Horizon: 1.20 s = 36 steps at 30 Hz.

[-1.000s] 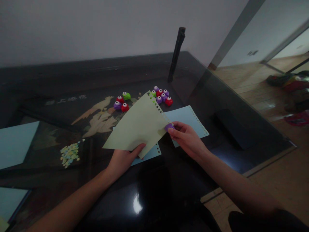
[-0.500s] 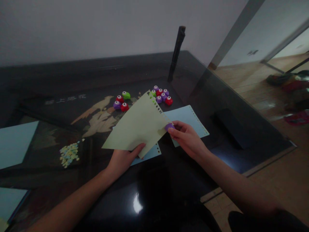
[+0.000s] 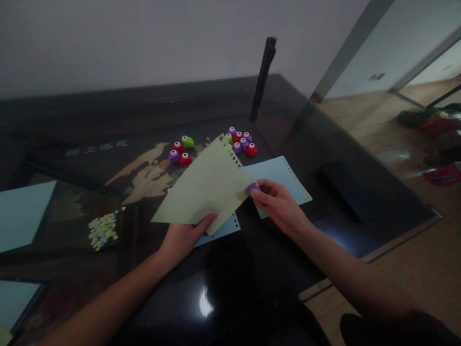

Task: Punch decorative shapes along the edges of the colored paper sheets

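Note:
My left hand [image 3: 190, 235] pinches the lower edge of a pale yellow-green sheet of paper [image 3: 201, 187], its thumb on top. A row of small punched holes runs along the sheet's upper right edge. At that edge my right hand [image 3: 277, 202] is closed on a small purple hole punch [image 3: 252, 189], which sits over the paper's border. Beneath the raised sheet lies a blue sheet with holes [image 3: 228, 228]. Another light blue sheet [image 3: 284, 175], holed along its right edge, rests behind my right hand.
Beyond the paper stand two groups of red, green and purple punches with eye-like tops [image 3: 185, 159]. Paper bits [image 3: 103, 230] are heaped at left, near blue sheets [image 3: 23, 214]. A dark post [image 3: 263, 79] rises at the back; a dark flat box [image 3: 344, 190] lies right.
Both hands, the sheet and the purple punch keep almost the same position. The view has shifted very slightly.

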{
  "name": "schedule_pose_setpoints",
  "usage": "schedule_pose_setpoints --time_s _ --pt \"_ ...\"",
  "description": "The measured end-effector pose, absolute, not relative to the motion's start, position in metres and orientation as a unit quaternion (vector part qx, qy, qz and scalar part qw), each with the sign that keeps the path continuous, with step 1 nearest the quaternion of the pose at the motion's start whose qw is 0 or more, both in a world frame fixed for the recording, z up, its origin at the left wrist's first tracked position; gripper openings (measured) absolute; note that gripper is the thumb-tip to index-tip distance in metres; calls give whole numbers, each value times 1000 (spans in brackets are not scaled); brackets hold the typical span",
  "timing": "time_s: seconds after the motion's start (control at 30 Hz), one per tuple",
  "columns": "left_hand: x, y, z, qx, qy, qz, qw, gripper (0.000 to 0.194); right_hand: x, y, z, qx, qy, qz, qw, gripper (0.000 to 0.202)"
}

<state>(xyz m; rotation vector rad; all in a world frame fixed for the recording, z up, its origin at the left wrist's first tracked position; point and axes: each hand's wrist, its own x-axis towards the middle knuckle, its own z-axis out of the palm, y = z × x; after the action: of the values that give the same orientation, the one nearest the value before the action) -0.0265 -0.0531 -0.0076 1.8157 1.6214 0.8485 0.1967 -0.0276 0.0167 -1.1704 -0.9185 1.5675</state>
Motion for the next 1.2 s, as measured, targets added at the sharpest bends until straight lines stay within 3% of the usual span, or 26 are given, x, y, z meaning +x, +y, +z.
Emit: schedule_pose_setpoints --time_s 1.2 --pt "-27 -55 -4 674 601 331 274 33 194 -23 12 -467 -404 642 454 25"
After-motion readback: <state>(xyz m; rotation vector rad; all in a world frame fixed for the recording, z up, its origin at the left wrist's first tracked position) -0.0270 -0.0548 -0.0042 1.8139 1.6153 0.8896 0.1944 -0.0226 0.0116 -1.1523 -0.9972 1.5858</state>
